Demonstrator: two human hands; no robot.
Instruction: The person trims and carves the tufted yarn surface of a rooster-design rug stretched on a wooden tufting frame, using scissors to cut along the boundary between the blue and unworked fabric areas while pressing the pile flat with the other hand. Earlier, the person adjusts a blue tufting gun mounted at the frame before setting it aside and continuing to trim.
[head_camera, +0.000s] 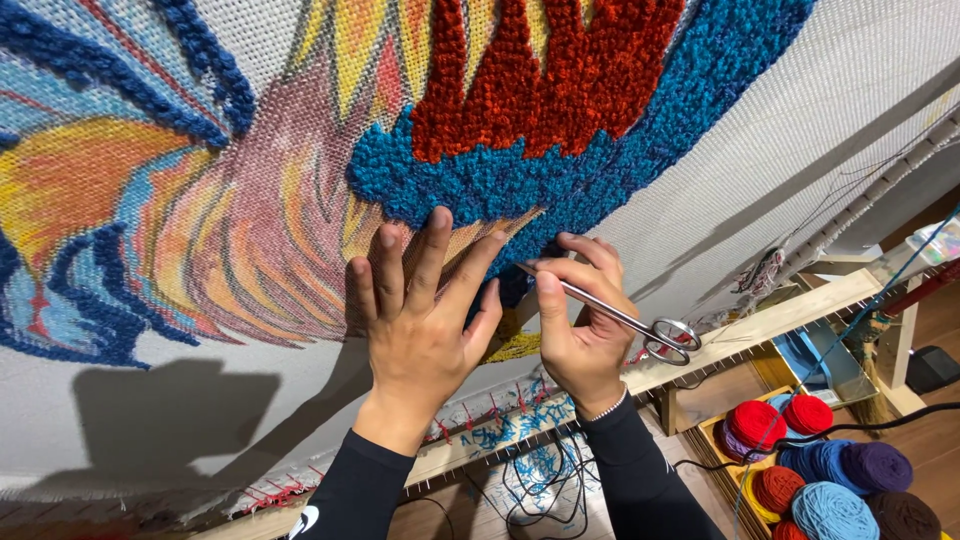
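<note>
A person's two bare hands work against a large tufting cloth (700, 150) stretched on a wooden frame (760, 320), seen from a head camera looking along the cloth. The landmark is the patch of teal tufted yarn (480, 180) bordering a red tufted shape (540, 80). The left hand (420, 320) lies flat on the cloth just below the teal patch, fingers spread, fingertips touching its lower edge. The right hand (580, 330) sits just beside it to the right, also just below the teal patch, pinching a pair of slim metal scissors (610, 312) between thumb and fingers. The scissors' long axis runs on a slant: the tip points up and left toward the lower edge of the teal patch, close to the left fingertips, while the ring handles hang down and right, away from the patch. The blade tips are partly hidden, so whether they are parted cannot be told. The right hand is the nearer one to the tip. Well below and right of the teal patch, yarn balls (830, 470) in red, blue, purple and brown sit in a bin on the floor.
</note>
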